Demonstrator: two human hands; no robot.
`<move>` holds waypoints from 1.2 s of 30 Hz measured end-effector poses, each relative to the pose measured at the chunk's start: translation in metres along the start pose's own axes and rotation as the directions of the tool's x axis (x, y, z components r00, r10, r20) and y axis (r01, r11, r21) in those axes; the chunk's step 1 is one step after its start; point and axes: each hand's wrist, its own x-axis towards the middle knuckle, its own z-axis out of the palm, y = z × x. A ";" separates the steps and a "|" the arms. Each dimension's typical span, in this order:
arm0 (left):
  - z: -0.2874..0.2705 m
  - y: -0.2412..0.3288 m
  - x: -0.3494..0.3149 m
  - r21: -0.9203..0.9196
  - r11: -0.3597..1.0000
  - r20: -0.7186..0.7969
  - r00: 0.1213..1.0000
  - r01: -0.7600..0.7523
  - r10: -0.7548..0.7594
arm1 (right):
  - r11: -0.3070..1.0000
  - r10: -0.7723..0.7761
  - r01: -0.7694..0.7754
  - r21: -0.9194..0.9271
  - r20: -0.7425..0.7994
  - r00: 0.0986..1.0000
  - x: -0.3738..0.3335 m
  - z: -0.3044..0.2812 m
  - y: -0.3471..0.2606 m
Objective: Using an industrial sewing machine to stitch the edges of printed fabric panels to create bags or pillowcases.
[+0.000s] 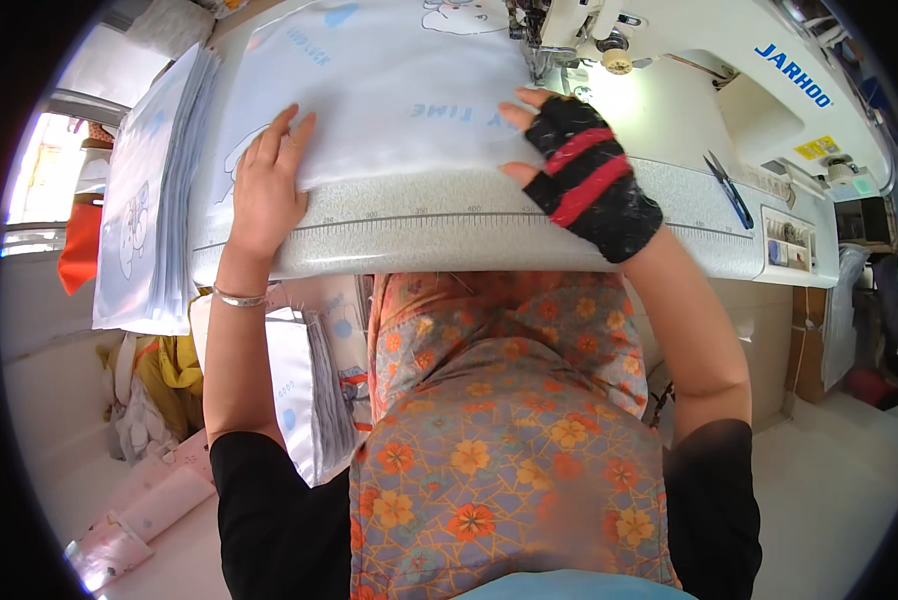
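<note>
A pale bluish-white printed fabric piece (369, 110) lies flat across the sewing machine's bed, its right edge by the needle area. My left hand (274, 180) rests on its left part, fingers stretched out and pointing away from me. In a black fingerless glove with red stripes, my right hand (579, 165) presses on the fabric's right part with fingers apart, just in front of the presser foot (539, 65). The white sewing machine (749, 60) arches over at the upper right, its lamp lighting the bed.
A stack of similar printed fabric (154, 190) hangs over the bed's left end. Black thread snips (729, 192) lie at the right, near a small compartment of bobbins (789, 243). More folded pieces (309, 390) hang beside my lap. A pink printed roll (149, 510) lies at the lower left.
</note>
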 end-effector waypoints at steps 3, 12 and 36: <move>-0.003 0.000 -0.003 0.114 0.990 -0.134 0.986 -0.086 0.101 | 0.994 0.074 -0.066 -0.082 0.102 0.992 -0.002 0.006 -0.008; -0.003 -0.003 -0.016 0.041 0.994 0.026 0.995 -0.102 0.101 | 0.969 0.170 -0.129 -0.210 0.192 0.967 -0.010 0.010 -0.004; -0.053 0.159 -0.058 -0.259 0.926 0.253 0.906 -0.274 0.339 | 0.983 0.159 -0.148 -0.107 0.096 0.983 -0.008 0.005 0.006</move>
